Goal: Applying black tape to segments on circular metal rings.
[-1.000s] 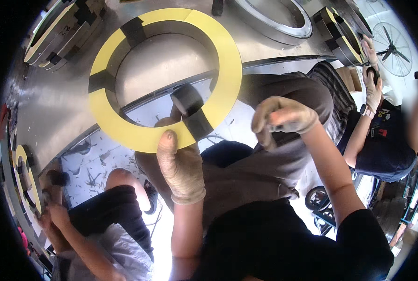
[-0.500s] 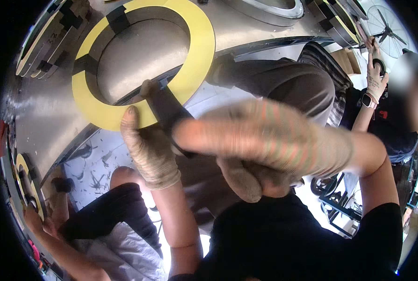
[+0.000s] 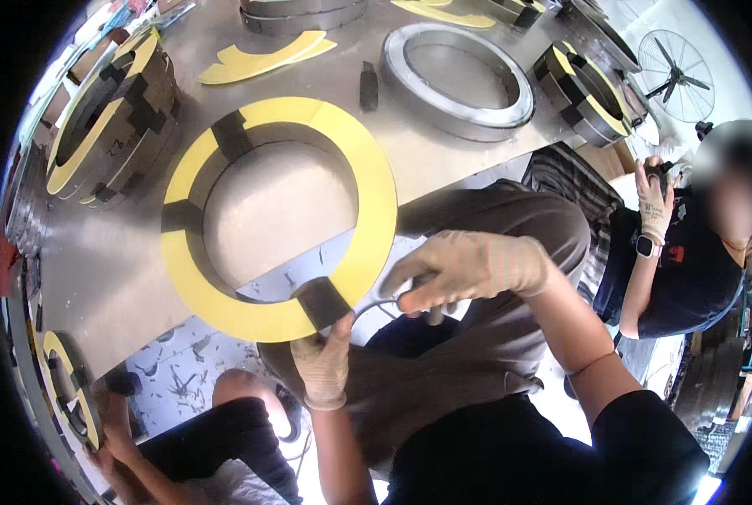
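Note:
A flat yellow ring [image 3: 376, 185] with a dark grey inner wall overhangs the table's near edge. Black tape strips [image 3: 181, 216] cross it at the left, upper left and bottom. My gloved left hand [image 3: 324, 366] grips its lower rim, thumb pressed against the bottom black strip [image 3: 324, 303]; its other fingers are hidden underneath. To the right of the ring, my gloved right hand [image 3: 477, 265] hovers apart from it, fingers loosely bent and spread, with nothing clearly seen in them.
A grey metal ring [image 3: 397, 59], a loose black strip [image 3: 368, 87] and yellow curved pieces [image 3: 266, 59] lie on the table [image 3: 98, 295]. Taped rings [image 3: 115, 135] stand at the left. Co-workers sit at right [image 3: 688, 244] and lower left [image 3: 132, 454]. A fan [image 3: 675, 67] stands behind.
The black strip stretched between ring and right hand now lies across the ring's bottom. My right hand has drawn back from crossing over the left. The view has shifted, showing more table.

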The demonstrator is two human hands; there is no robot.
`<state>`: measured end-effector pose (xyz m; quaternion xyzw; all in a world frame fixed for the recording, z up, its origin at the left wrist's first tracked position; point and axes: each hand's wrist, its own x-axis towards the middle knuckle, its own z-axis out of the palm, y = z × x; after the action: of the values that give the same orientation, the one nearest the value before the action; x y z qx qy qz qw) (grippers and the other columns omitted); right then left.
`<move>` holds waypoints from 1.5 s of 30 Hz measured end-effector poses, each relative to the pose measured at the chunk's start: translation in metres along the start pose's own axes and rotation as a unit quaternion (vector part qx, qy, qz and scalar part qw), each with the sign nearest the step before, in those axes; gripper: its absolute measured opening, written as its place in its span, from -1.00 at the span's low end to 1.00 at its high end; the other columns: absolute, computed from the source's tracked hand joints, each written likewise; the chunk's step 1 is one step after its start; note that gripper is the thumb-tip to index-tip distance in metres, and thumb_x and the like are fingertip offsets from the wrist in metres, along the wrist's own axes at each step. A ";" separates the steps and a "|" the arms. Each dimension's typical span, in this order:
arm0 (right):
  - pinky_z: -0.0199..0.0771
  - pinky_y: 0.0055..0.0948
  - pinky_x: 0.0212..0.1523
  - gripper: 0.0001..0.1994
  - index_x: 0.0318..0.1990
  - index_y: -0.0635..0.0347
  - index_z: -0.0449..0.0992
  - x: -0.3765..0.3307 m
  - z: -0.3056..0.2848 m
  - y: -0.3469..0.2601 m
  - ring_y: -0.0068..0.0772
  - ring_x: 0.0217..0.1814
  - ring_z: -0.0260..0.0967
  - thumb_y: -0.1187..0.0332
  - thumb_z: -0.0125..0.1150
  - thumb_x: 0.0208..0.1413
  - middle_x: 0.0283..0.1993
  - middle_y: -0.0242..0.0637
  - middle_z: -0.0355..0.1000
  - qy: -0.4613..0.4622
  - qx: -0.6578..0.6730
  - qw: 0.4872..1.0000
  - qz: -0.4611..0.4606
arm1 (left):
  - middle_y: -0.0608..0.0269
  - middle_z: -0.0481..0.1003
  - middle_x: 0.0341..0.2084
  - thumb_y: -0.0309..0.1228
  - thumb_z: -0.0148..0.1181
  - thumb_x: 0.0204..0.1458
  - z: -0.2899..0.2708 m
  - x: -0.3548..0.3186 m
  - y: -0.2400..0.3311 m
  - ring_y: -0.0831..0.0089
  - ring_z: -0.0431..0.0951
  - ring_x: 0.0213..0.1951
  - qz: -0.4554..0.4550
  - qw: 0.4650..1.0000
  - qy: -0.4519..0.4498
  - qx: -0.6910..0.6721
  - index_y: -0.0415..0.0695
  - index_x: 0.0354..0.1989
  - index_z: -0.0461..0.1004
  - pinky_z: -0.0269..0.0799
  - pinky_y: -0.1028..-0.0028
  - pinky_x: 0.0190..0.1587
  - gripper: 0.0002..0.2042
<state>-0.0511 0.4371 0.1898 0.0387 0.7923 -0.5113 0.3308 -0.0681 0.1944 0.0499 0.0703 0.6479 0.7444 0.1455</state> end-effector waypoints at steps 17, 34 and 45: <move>0.53 -0.16 0.03 -0.57 -0.03 0.32 0.58 0.089 -0.098 -0.036 0.05 0.01 0.57 0.11 0.07 0.19 -0.07 0.00 0.60 0.413 -0.470 0.780 0.009 | 0.16 0.58 -0.17 -0.24 0.39 0.13 -0.006 -0.001 -0.011 0.34 0.54 -0.13 0.061 0.985 -0.048 0.157 -0.22 0.06 0.49 0.43 0.34 0.00 -0.59; 0.30 -0.59 -0.45 -0.55 0.02 0.27 0.47 -0.007 0.126 0.051 -0.63 -0.44 0.27 -0.02 0.12 0.36 -0.37 -0.41 0.36 0.007 0.434 0.899 -0.047 | 0.27 0.59 -0.28 -0.32 0.51 -0.01 -0.012 0.010 -0.003 0.44 0.53 -0.22 0.015 0.980 -0.097 0.176 -0.20 -0.13 0.54 0.45 0.39 -0.10 -0.65; 0.16 -0.54 -0.48 -0.64 -0.03 0.31 0.46 0.043 0.129 0.086 -0.62 -0.49 0.11 0.12 0.14 0.34 -0.43 -0.44 0.28 0.193 0.296 0.907 -0.229 | 0.02 0.61 -0.15 -0.33 0.37 0.03 -0.020 0.001 -0.051 0.13 0.61 -0.15 -0.046 0.886 -0.156 0.434 -0.23 0.03 0.50 0.51 0.25 -0.04 -0.59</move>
<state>0.0122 0.3585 0.0652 0.0501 0.6401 -0.7665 0.0180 -0.0683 0.1817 -0.0033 0.2120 0.8775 0.3612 0.2337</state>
